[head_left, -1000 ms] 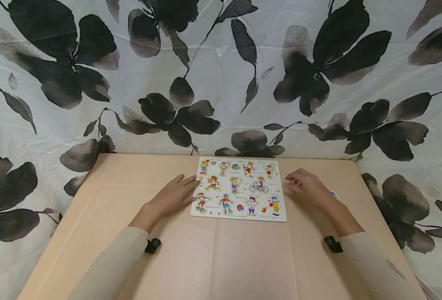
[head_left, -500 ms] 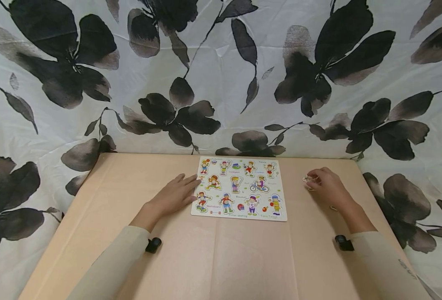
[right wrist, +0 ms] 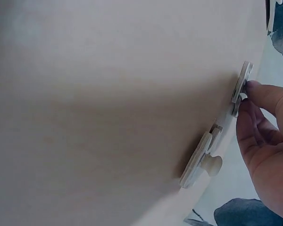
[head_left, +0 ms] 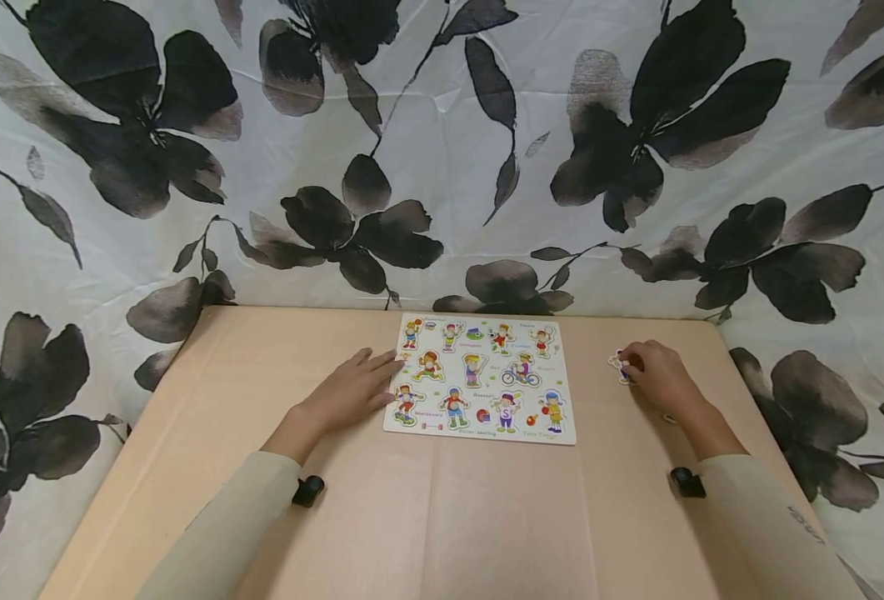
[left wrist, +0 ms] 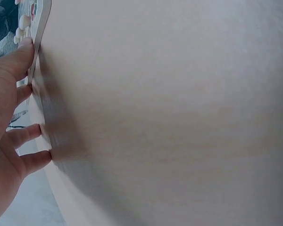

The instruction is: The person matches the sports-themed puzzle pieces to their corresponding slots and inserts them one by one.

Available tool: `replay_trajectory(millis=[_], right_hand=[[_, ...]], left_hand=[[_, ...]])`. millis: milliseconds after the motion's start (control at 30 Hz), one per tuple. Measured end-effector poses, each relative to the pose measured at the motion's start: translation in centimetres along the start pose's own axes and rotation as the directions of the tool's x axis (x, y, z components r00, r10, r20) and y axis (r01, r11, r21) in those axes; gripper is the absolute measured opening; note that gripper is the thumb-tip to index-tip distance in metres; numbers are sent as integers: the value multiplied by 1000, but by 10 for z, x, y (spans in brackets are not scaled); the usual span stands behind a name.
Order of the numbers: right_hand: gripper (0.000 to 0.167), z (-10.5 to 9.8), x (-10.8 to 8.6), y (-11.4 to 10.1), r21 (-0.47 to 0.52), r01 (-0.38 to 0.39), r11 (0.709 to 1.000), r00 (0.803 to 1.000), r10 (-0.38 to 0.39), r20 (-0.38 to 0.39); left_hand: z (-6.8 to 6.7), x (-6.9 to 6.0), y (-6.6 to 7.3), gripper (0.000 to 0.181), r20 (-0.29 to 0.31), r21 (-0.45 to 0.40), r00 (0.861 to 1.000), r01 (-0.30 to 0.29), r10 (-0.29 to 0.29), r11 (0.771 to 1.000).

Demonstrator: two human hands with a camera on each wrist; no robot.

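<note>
A white puzzle board (head_left: 479, 433) with colourful sports figures lies flat on the table. At its left edge rests my left hand (head_left: 352, 390), fingers spread; in the left wrist view its thumb (left wrist: 24, 56) touches the board's rim and other fingertips reach the tabletop. To the right of the board, my right hand (head_left: 659, 379) pinches a small figure-shaped puzzle piece (head_left: 623, 368) between thumb and fingers. The right wrist view shows that puzzle piece (right wrist: 242, 84) edge-on, at or just above the table; its knob is hidden by the fingertips.
A second puzzle piece (right wrist: 196, 160) with a round wooden knob lies on the table near my right hand, mostly covered by the wrist in the head view. The light wooden table (head_left: 501, 517) ends at a floral cloth (head_left: 442, 125) behind.
My right hand has moved right, away from the board's edge, and now holds a puzzle piece there, lowered slightly since half a second ago. The left hand has stayed put.
</note>
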State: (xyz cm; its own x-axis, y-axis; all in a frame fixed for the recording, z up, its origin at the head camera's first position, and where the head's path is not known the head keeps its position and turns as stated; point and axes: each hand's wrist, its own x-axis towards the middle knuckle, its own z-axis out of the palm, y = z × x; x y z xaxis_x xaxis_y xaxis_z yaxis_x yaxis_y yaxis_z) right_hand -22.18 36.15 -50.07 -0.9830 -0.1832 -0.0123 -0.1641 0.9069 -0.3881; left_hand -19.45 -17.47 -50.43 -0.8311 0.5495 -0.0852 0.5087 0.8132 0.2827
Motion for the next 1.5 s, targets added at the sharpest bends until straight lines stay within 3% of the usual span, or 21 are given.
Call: replay_trajectory(millis=[233,567,1067,1267,1500], right_hand=[[18,-2,-2,-7,2,-3,1000,1000,3,-2],[19,1,-2,-43,14,20,1000,1000,-21,6],[15,26,-12,-101,91,163,983,985,-166,35],[13,38,-14,-123,93,235,968,967,-243,82],[6,52,-14,-141,43,369,928,926,-371,71]], left_hand=[[1,0,2,62,3,1,1000,-2,2,1000],[1,2,2,63,1,4,1000,10,-10,1000],[1,1,2,62,-6,7,1000,5,-5,1000],[2,-1,0,64,-9,6,1000,12,-12,1000],[1,0,0,64,-10,5,1000,7,-7,1000]])
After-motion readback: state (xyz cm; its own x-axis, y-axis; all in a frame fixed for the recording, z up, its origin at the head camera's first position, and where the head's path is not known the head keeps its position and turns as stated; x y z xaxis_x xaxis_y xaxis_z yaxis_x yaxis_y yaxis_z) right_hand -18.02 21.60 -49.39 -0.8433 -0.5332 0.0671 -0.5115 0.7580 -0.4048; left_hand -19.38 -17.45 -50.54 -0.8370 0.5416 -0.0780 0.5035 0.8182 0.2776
